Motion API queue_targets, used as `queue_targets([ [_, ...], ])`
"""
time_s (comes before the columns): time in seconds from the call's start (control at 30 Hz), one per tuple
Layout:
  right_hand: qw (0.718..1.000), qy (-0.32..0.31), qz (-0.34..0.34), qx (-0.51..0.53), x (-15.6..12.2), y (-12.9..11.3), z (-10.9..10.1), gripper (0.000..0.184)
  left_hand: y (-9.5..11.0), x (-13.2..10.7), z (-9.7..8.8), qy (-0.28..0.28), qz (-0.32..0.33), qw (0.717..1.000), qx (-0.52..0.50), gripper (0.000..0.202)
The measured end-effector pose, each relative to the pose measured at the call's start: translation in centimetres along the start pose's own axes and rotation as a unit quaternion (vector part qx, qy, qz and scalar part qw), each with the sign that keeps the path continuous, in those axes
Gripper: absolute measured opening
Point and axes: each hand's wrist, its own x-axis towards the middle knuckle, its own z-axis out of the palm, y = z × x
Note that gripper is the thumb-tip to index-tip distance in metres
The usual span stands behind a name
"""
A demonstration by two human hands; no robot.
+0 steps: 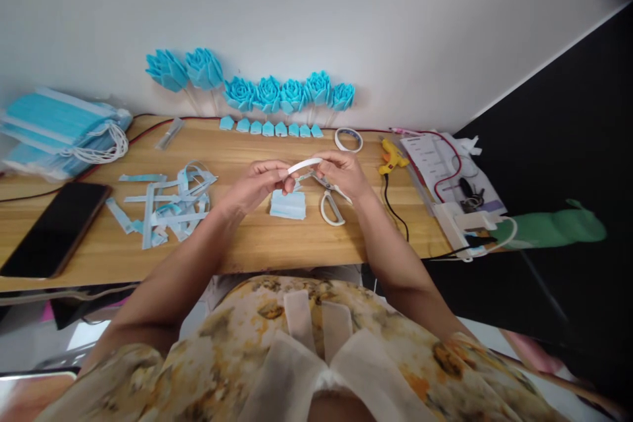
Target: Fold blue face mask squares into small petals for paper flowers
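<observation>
Between my two hands a narrow white strip [303,165] is held up in a slight arch above the table. My left hand [264,181] pinches its left end, and my right hand [343,175] grips the other end with thumb and fingers. Whether it is tape or cloth I cannot make out. Beneath the hands lie white-handled scissors [332,219], partly covered by my right hand. A light blue piece of mask fabric [288,206] rests just below my left fingers. Behind my right hand is a roll of white tape [349,140].
Blue fabric flowers [268,93] lean along the wall, with several small blue folded pieces [268,128] before them. Mask scraps [173,201], a phone [57,229] and packed masks [59,128] occupy the left. A yellow glue gun [393,157], papers [452,168] and power strip [452,227] sit right.
</observation>
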Motion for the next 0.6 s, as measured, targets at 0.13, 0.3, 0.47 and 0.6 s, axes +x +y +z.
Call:
queue_targets([
  [0.13, 0.993, -0.028, -0.043, -0.107, -0.5, -1.4, 0.2, 0.036, -0.2, 0.1, -0.1, 0.004, -0.003, 1.000, 0.028, 0.029],
  [0.3, 0.977, -0.039, -0.092, -0.190, -0.6, -2.4, 0.7, 0.031, -0.3, 0.2, -0.1, 0.007, -0.004, 0.998, 0.065, 0.028],
  [0.47, 0.975, -0.038, -0.114, -0.187, -0.6, -2.1, 0.8, 0.030, -0.3, 0.2, -0.1, 0.009, -0.003, 0.998, 0.054, 0.027],
  [0.6, 0.970, -0.030, -0.141, -0.194, -0.6, -1.4, 0.8, 0.032, -0.5, 0.2, -0.2, 0.026, 0.002, 0.998, 0.049, 0.023],
])
